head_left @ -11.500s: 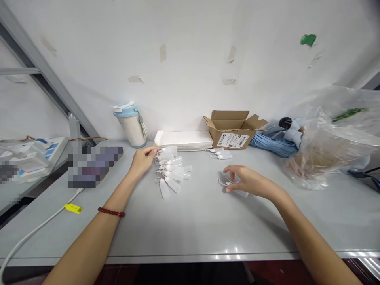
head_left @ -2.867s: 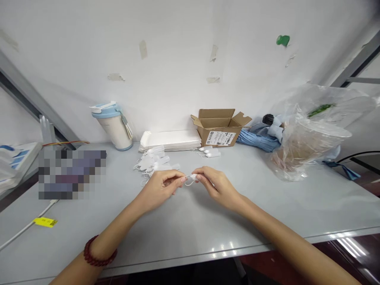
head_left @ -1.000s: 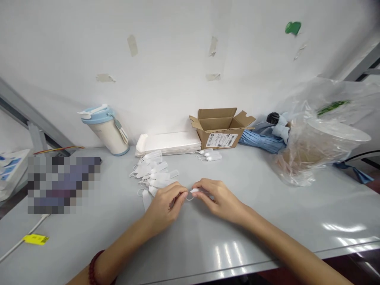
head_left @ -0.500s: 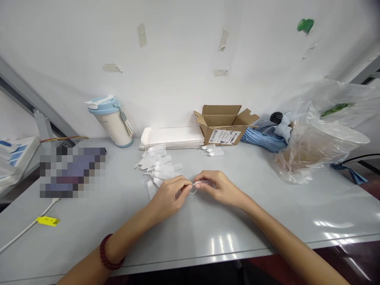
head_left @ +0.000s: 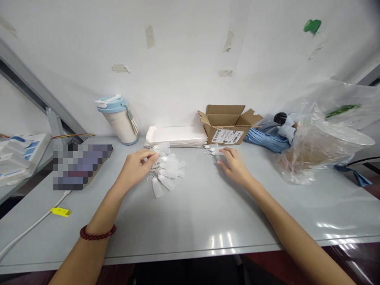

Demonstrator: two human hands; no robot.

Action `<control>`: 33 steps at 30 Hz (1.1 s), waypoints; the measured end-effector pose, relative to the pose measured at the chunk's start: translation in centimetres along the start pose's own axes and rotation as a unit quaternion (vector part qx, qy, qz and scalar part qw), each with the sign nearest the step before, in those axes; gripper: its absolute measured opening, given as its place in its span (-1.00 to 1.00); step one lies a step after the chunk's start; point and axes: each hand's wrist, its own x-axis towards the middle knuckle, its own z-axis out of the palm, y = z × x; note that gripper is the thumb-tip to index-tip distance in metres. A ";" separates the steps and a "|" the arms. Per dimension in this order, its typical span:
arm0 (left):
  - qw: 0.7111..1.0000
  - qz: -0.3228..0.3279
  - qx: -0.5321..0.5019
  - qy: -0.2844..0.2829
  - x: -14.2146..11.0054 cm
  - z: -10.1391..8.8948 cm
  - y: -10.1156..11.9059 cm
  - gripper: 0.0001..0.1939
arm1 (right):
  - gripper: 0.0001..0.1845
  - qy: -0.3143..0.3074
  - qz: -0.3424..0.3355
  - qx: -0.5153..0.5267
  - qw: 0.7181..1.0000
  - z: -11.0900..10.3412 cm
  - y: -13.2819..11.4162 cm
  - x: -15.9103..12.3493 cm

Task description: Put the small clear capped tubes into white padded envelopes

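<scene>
A pile of small white tags with string loops lies on the grey table. My left hand rests at the pile's left edge, fingers pinched on a tag there. My right hand is stretched out flat, fingers apart, reaching toward a few loose white tags in front of the open cardboard box. Nothing shows in my right hand.
A blue-lidded cup and a stack of white trays stand at the back by the wall. A blue umbrella and a big clear plastic bag fill the right. A white cable with a yellow label runs at left.
Both hands, joined over one tag at mid-table half a second ago, have parted. The left moved to the tag pile; the right moved up toward the loose tags by the box.
</scene>
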 end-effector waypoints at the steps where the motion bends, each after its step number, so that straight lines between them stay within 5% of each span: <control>1: 1.000 -0.028 0.003 0.000 0.1 -0.1 -0.1 -0.73 | -0.57 -0.007 0.000 -0.012 1.000 0.3 0.4 0.0; 8: 0.993 -0.093 0.011 0.069 0.2 0.4 -0.2 -0.71 | -0.55 -0.027 0.010 -0.012 1.000 1.2 2.4 0.4; 17: 0.998 0.065 -0.028 -0.007 -1.3 2.4 2.0 -0.77 | -0.64 -0.007 0.025 -0.027 0.999 0.9 1.4 0.4; 21: 0.993 0.102 -0.039 -0.034 -2.1 3.2 3.4 -0.76 | -0.70 -0.045 0.003 -0.007 0.999 0.4 0.8 0.5; 28: 0.971 -0.010 -0.181 -0.156 -3.3 4.2 5.2 -0.74 | -0.69 -0.076 0.019 0.108 0.991 -1.0 -2.1 0.4; 33: 0.952 -0.082 -0.228 -0.188 -3.5 4.7 5.3 -0.63 | -0.65 -0.113 0.075 0.282 0.950 -2.8 -4.4 0.2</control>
